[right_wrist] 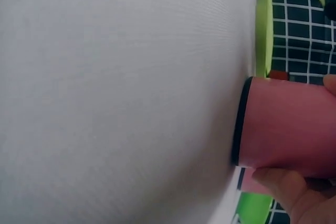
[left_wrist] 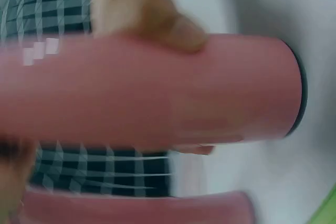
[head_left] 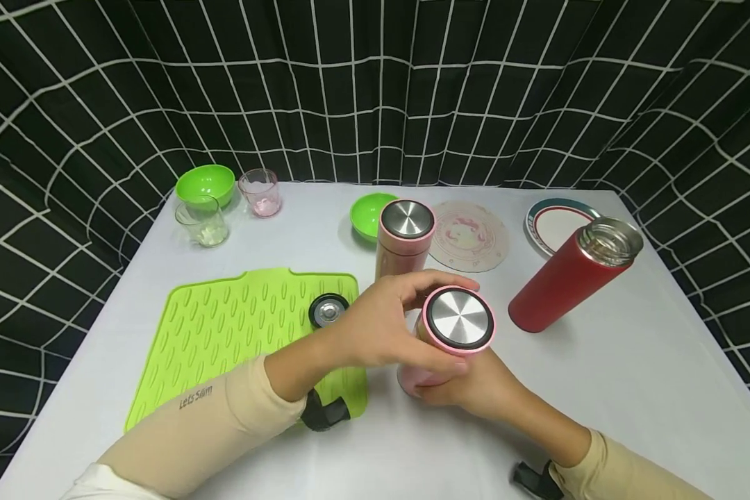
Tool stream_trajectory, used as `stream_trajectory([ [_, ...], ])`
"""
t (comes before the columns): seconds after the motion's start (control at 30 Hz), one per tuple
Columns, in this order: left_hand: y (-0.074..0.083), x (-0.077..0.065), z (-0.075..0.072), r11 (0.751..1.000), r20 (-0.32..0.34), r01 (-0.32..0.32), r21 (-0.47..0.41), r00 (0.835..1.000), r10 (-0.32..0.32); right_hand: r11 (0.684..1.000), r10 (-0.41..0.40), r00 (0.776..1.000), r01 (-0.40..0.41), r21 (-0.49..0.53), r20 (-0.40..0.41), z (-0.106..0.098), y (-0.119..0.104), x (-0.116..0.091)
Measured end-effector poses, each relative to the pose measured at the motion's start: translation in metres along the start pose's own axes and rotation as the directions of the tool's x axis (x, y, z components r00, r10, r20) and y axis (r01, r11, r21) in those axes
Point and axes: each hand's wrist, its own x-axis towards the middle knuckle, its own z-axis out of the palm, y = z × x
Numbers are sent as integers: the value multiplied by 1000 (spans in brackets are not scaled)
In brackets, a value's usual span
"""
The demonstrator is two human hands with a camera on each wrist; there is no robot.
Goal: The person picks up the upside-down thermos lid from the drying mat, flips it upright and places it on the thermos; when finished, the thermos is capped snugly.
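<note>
A pink thermos flask [head_left: 421,377] with a brushed-steel lid top [head_left: 460,318] stands between both hands. My left hand [head_left: 384,323] grips it near the lid, thumb on the near side and fingers round the far side. Lower on the body, my right hand [head_left: 478,389] wraps the flask; in the right wrist view its thumb [right_wrist: 283,184] lies near the flask's dark base ring [right_wrist: 241,121]. That base is close over the white table in both wrist views. A second pink flask [head_left: 406,239], lidded, stands just behind.
A lime-green ridged mat [head_left: 225,326] lies left, bearing a round black-and-silver lid [head_left: 328,310]. An uncapped red flask [head_left: 565,285] stands right. Farther back are green bowls [head_left: 206,182], a pink glass [head_left: 262,194], a clear glass [head_left: 206,226], a round patterned mat [head_left: 469,236] and a plate [head_left: 544,222].
</note>
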Motion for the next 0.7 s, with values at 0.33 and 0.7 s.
stream_trajectory([
  [0.33,3,-7,12,991,-126,15,133,992,2,996,-84,994,84,8,68,-1,8,4],
  [0.7,-6,-6,13,998,-145,-45,32,988,49,997,-65,997,67,-43,48,-5,7,5],
])
